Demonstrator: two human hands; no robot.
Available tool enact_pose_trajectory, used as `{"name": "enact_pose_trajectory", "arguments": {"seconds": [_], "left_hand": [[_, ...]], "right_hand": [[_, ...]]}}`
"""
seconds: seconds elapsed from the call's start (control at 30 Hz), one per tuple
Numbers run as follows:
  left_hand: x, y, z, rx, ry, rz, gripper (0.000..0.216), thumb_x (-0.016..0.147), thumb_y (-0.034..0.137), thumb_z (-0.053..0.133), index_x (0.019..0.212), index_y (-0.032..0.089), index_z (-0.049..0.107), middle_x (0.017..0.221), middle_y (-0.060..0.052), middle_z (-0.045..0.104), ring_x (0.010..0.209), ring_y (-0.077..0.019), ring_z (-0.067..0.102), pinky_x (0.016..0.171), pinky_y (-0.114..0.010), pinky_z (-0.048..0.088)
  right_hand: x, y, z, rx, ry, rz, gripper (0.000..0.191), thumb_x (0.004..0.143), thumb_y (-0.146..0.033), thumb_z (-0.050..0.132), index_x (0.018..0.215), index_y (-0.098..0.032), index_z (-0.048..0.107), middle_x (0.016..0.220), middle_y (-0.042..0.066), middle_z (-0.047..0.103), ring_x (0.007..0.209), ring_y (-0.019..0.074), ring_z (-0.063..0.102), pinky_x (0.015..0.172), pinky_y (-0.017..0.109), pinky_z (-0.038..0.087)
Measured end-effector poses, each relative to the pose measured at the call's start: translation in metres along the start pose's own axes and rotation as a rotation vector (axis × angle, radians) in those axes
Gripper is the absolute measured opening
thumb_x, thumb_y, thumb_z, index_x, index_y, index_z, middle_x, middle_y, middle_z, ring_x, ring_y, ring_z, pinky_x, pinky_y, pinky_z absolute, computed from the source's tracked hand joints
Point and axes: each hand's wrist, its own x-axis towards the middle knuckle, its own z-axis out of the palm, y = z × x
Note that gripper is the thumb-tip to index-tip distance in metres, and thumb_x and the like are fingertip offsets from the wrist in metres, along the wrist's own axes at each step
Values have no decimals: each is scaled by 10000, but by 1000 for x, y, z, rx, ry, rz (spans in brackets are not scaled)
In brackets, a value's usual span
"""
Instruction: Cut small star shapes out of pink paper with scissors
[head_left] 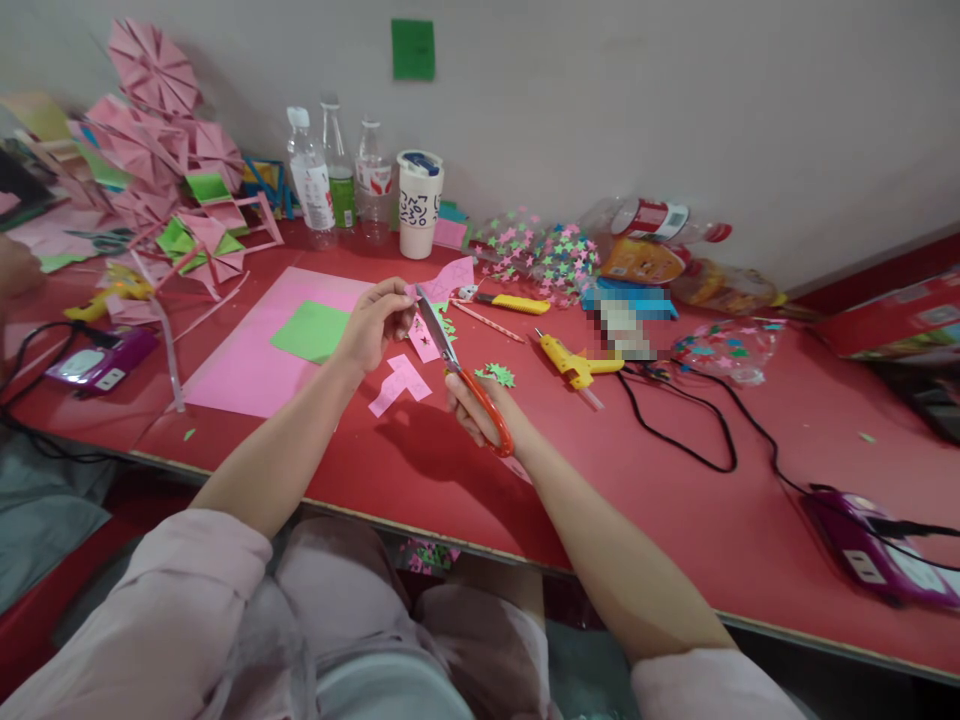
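My right hand (pixel 480 412) is wrapped round the orange-red handles of a pair of scissors (pixel 489 408), whose blades point up and away toward my other hand. My left hand (pixel 381 322) pinches a small piece of pink paper (pixel 413 291) right at the blade tips. Below the blades lie a pink paper strip (pixel 424 337) and some green paper stars. A cut-out pink paper scrap (pixel 400 386) rests on the red table (pixel 420 470) between my hands. Near my right hand is a small heap of green paper stars (pixel 496 374).
A pink sheet (pixel 240 350) with a green square (pixel 309 331) lies at left. Right of centre are a yellow cutter (pixel 517 303), a pencil (pixel 491 322) and a yellow glue gun (pixel 576 362) with a black cord. Bottles and a cup (pixel 418 205) stand by the wall. Another person's hand (pixel 19 268) shows far left.
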Motion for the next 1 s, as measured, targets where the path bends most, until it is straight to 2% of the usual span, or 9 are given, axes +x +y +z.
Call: {"name": "enact_pose_trajectory", "arguments": {"seconds": [0.23, 0.67, 1.0], "left_hand": [[0, -1, 0, -7, 10, -5, 79, 709, 147, 522, 647, 181, 486, 475, 73, 463, 392, -18, 398, 380, -145, 284], [0, 0, 1, -22, 12, -23, 89, 693, 146, 523, 628, 179, 471, 472, 71, 459, 389, -17, 391, 373, -144, 276], [-1, 3, 2, 53, 62, -37, 85, 698, 153, 514, 628, 182, 473, 476, 69, 445, 398, -18, 386, 373, -142, 276]], "right_hand": [[0, -1, -1, -57, 37, 27, 458, 826, -605, 497, 629, -196, 439, 363, -80, 375, 265, 63, 345, 320, 197, 295], [2, 1, -2, -80, 28, 37, 451, 814, -603, 519, 634, -196, 451, 384, -70, 379, 270, 72, 353, 323, 210, 309], [5, 5, -1, -97, 57, 47, 474, 781, -621, 552, 591, -216, 396, 365, -65, 365, 272, 79, 356, 317, 215, 310]]}}
